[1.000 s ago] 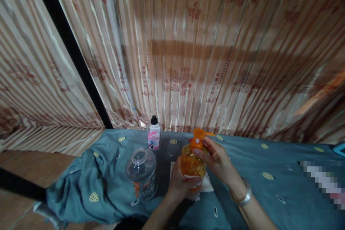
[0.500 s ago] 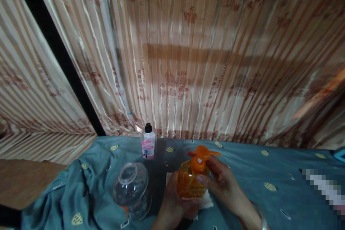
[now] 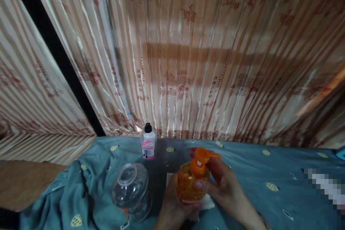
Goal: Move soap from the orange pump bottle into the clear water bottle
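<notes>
An orange-tinted pump bottle with an orange pump head is held upright between both hands. My left hand wraps round its lower left side and base. My right hand grips the upper right side, its thumb on the shoulder and its fingers behind the pump neck. Beneath the bottle, partly covered, lies a white tissue. Left of my hands stands a clear plastic container, narrow at the middle, with some orange showing low on it.
A small clear bottle with a pink label and black cap stands farther back. Patterned teal cloth covers the surface. Striped curtains hang behind, with a dark frame post at left. A blurred-out item lies at right.
My right hand and the pump bottle have shifted very slightly, and the bottle sits marginally lower. Both hands keep their hold. The other things stay in place.
</notes>
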`<action>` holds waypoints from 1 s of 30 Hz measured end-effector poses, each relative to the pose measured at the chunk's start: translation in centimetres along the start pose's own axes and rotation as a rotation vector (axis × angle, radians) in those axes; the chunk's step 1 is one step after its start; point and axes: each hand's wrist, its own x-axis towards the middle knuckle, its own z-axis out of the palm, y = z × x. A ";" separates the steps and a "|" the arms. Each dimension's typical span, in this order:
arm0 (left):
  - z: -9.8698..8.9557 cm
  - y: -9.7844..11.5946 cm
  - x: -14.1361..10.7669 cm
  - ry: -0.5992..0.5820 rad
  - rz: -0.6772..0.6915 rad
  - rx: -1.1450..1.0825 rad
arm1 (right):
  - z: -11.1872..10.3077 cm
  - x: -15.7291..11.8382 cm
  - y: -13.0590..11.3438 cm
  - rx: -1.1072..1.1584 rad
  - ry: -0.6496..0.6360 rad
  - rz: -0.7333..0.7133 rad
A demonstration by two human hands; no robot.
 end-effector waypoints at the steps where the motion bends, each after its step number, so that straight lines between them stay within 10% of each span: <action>1: 0.0 -0.1 0.0 0.001 0.010 0.018 | 0.2 0.1 0.2 0.005 0.042 0.007; 30: -0.6 1.3 -0.7 -0.029 -0.044 -0.094 | 0.3 -0.7 0.3 -0.120 0.088 -0.025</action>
